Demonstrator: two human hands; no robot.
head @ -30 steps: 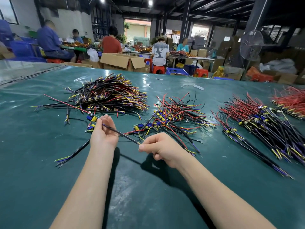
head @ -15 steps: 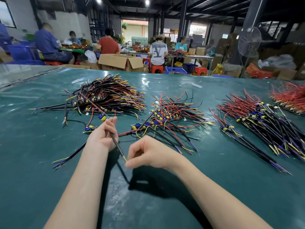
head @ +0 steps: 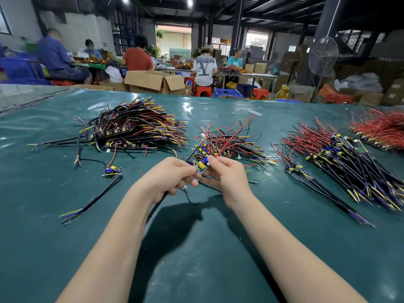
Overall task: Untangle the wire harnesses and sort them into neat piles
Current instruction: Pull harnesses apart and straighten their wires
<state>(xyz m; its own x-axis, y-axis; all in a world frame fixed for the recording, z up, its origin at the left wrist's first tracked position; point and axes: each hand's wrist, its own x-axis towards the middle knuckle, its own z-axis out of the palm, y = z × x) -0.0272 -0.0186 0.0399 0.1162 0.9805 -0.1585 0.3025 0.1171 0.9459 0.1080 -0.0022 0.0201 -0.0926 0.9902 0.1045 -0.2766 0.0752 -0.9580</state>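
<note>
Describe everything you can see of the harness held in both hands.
The held harness is a small board with blue and yellow components, raised above the green table mat before the middle pile. A red wire runs up-right from it; a black cable drops down-left past the left hand, which grips it. A lead with a ring terminal hangs below. The right hand pinches the board.

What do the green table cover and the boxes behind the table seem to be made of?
The green table cover is probably a soft plastic sheet, glossy: it reflects the ceiling lamps and shows wrinkles. The boxes look like brown cardboard, matte, with folded open flaps.
</note>
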